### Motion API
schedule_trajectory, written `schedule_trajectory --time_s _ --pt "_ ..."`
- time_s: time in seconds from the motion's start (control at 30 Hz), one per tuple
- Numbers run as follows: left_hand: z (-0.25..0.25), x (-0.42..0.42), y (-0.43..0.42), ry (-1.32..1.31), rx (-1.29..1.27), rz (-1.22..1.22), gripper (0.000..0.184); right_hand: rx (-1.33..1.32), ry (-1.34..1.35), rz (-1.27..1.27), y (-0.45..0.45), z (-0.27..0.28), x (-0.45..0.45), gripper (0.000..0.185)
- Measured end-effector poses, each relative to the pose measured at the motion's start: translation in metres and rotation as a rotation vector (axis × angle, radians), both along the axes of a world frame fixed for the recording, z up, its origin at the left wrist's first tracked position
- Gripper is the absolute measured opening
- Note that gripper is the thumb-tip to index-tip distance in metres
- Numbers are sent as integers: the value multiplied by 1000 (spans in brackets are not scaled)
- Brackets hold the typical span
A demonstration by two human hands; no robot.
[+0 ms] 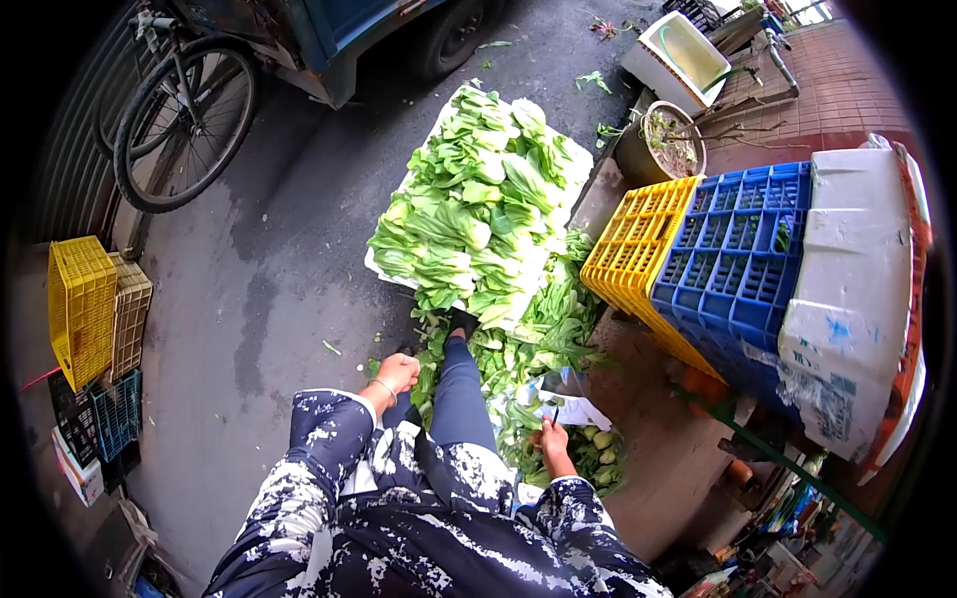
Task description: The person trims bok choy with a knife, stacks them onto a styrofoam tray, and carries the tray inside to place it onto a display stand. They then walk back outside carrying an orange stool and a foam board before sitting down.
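My left hand (399, 373) is closed in a loose fist beside my left knee, above the pavement, with nothing visible in it. A thin bracelet circles that wrist. My right hand (551, 439) is wrapped round a thin dark tool (555, 414), its tip pointing away from me; its kind is too small to make out. In front of me, several rows of bok choy (478, 199) are heaped on a white foam board (576, 169). Loose green leaves (538, 344) lie around my feet. More bok choy (604, 456) with pale stem ends lies beside my right hand.
To the right stand a yellow crate (638, 239), a blue crate (733, 249) and a white foam box (847, 299). A plant pot (658, 145) stands beyond them. At the left are a bicycle (184, 125) and another yellow crate (80, 309). A blue truck (344, 40) is ahead.
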State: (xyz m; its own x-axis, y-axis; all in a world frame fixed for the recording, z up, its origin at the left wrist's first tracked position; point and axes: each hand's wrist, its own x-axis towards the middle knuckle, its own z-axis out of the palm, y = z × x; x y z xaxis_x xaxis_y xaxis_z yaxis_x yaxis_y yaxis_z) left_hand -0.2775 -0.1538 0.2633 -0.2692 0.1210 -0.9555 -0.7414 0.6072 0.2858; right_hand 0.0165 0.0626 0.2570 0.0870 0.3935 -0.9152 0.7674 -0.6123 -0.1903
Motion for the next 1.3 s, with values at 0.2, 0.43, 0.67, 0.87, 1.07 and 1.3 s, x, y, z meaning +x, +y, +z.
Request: schedule_trajectory --time_s 0.2,0.43,0.67,0.87,1.07,1.3 --pt "-97 -11 57 -249 -3 221 16 539 102 739 169 -113 -166 31" --pt "-216 -5 123 -326 -6 685 36 1003 40 719 341 -201 -406 30" --pt "-282 16 128 -351 187 1090 24 1093 224 1054 407 -261 -542 29" --pt "-329 35 114 -130 377 1198 26 615 278 1207 427 -345 -589 36" --pt "-311 29 116 -110 405 1244 26 588 426 1165 439 -376 -586 35" --pt "-321 14 47 -228 90 1368 12 336 429 1042 406 -281 -516 42"
